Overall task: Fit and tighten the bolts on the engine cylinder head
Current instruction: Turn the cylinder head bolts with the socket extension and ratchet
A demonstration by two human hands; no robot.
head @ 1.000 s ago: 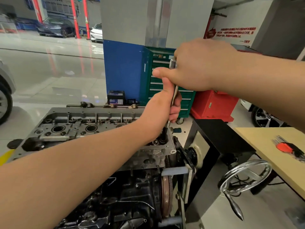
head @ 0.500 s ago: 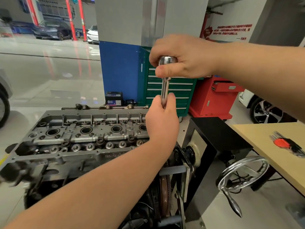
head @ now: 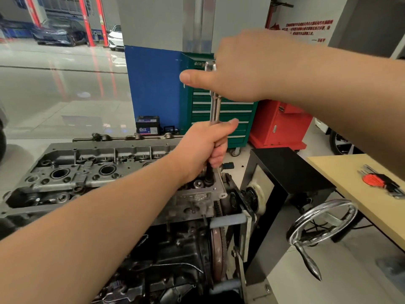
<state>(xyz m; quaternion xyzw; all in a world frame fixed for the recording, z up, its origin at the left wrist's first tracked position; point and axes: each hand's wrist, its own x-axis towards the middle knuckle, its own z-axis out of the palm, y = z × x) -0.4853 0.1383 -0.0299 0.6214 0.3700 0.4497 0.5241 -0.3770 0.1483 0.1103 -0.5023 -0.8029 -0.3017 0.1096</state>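
The grey engine cylinder head (head: 92,172) lies across the engine on its stand. A chrome socket wrench (head: 215,106) stands upright over the head's right end, its dark socket (head: 209,175) seated on a bolt there. My left hand (head: 203,150) grips the lower shaft just above the socket. My right hand (head: 238,69) holds the wrench's top end, thumb pointing left. A bolt head (head: 198,183) shows just left of the socket. My left forearm hides the middle of the cylinder head.
The stand's chrome handwheel (head: 322,222) juts out at the right. A wooden table (head: 350,181) holds a red hex key set (head: 381,181). Behind are a green tool cabinet (head: 232,115), a red cabinet (head: 280,126), a blue pillar base (head: 153,84) and a car battery (head: 147,127).
The socket has come down onto the right end of the cylinder head. My left hand slid down with it and now wraps the shaft; my right hand stays on top.
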